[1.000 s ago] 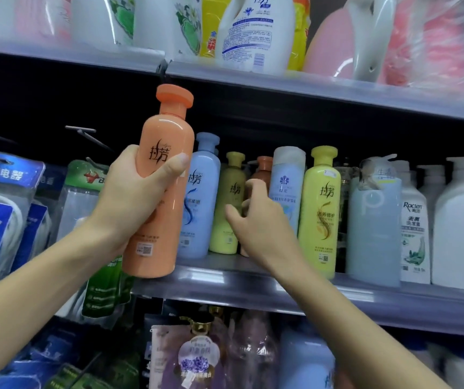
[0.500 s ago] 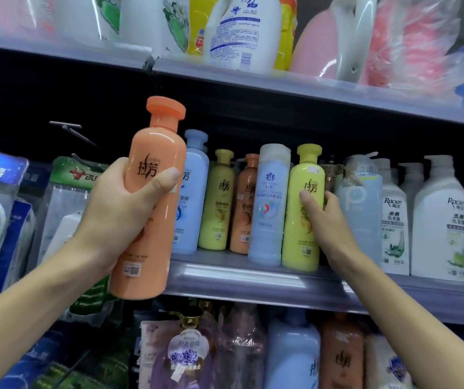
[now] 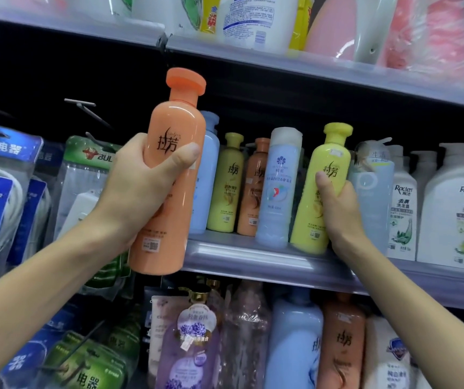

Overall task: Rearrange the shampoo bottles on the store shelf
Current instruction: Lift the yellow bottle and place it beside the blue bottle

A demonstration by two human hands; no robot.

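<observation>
Two bare hands reach up toward a store shelf, and we see them from just behind. Nearest to us, our left hand (image 3: 138,186) is wrapped around a tall orange shampoo bottle (image 3: 169,175), thumb across its front label, holding it upright in the air in front of the shelf edge (image 3: 239,255). Farther right, our right hand (image 3: 337,209) grips a yellow shampoo bottle (image 3: 323,186) from its right side; the bottle leans to the right, its base at the front of the shelf. Just left of it stands a pale blue cylindrical bottle (image 3: 278,189). Behind, in a row, stand a light blue bottle (image 3: 207,178), a smaller yellow bottle (image 3: 226,186) and a smaller orange bottle (image 3: 254,189). To the right are white bottles (image 3: 449,209) with green labels. Farthest up, an upper shelf (image 3: 281,66) carries more packaged goods.
</observation>
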